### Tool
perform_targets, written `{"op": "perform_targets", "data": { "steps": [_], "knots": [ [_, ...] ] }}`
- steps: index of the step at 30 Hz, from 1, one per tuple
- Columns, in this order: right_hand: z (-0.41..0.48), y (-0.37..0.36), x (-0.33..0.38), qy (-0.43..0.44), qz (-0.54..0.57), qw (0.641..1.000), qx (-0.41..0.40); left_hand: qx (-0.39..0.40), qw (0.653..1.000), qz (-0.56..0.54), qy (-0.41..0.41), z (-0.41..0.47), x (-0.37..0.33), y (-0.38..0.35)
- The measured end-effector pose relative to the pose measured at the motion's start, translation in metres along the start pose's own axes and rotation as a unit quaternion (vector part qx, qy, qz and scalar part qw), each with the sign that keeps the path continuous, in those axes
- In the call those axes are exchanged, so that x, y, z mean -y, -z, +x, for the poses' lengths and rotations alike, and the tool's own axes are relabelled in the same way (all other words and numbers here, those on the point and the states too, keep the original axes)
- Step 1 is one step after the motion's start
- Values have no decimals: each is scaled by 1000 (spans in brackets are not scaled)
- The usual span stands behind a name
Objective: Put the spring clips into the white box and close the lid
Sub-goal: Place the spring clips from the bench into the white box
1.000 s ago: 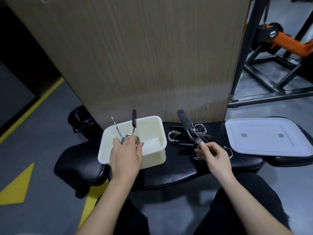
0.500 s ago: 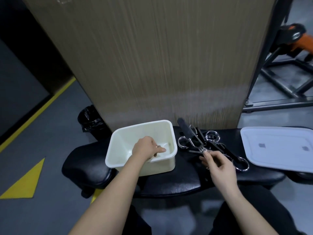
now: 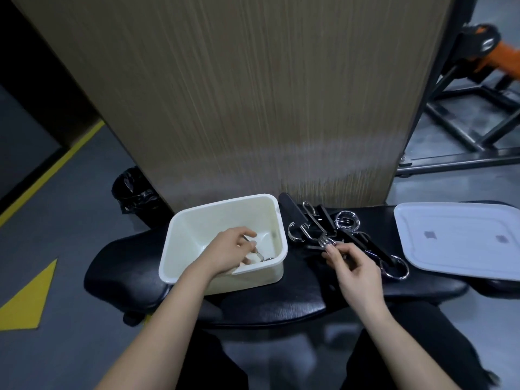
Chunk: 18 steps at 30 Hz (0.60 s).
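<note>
Fingers (image 3: 332,250) pinch coiled steel spring clips (image 3: 326,240) beside smooth white box (image 3: 225,280).

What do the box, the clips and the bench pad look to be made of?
White box: likely plastic, smooth, slightly glossy walls. Spring clips: shiny metal wire coils with matte black grips, possibly rubber. Bench pad: black vinyl or leather, grained with soft sheen.
</note>
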State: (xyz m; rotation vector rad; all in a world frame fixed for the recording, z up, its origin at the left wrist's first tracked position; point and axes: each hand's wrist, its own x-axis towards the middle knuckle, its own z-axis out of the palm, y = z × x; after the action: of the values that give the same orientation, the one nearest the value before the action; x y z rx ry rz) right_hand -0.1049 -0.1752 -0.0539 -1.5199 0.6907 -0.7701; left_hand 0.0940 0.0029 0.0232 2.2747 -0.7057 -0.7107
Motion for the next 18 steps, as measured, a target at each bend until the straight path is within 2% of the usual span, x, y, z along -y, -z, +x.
{"op": "perform_targets", "data": {
  "steps": [2, 5, 8, 10, 14, 18],
  "knots": [
    [-3, -4, 3, 3, 0, 1000, 4, -43, 998, -25, -33, -10, 9, 9],
    [-8, -10, 9, 15, -25, 999, 20, -122, 985, 86, -83, -23, 40, 23],
    [-12, -13, 20, 42, -85, 995, 40, -206, 947, 210, -132, -34, 72, 33],
    [-14, -16, 33, 80, -130, 987, 46, -271, 921, 255, -120, -37, 86, 33],
    [-10, -33, 69, 219, -236, 941, 101, -317, 906, 273, -60, -34, 97, 22],
    [14, -81, 89, 264, -340, 870, 238, -282, 922, 263, -19, -31, 95, 29]
  ]
}}
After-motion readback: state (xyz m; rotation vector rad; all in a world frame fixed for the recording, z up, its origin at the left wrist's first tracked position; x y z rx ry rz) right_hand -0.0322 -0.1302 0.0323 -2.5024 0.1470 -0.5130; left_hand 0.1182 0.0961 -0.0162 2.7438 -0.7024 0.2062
